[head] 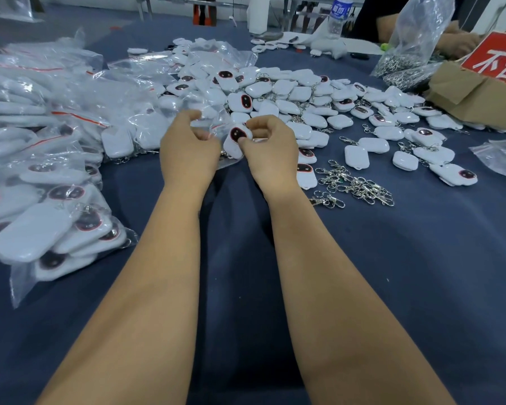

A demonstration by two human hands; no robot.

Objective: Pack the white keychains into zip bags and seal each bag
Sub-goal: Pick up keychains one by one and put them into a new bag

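White keychain (236,139) sits at table centre, dark oval face up, going into a clear zip bag (214,124). Right hand (270,150) pinches the keychain, thumb on the oval, fingers curled round its far edge. Left hand (187,147) is touching at 9 o'clock of it, fingers curled, pinching the bag's mouth. Bag is thin and clear; can't tell how far the keychain is inside.

Loose keychain pile (304,95) spreads from 12 to 3 o'clock of the hands, some face up, some face down. Metal clasps (354,184) lie in a small heap at 4 o'clock, just beside the pile. Filled bags (41,176), red-striped at the zip, stack up from 7 to 10 o'clock. Empty bags (216,57) at 12, behind the pile.

Far edge, 1–2 o'clock: water bottle (338,16), bag of metal rings (406,62), cardboard box (473,92) with a red sign (500,58), another person's hand (459,43). All on a dark blue cloth (421,273).
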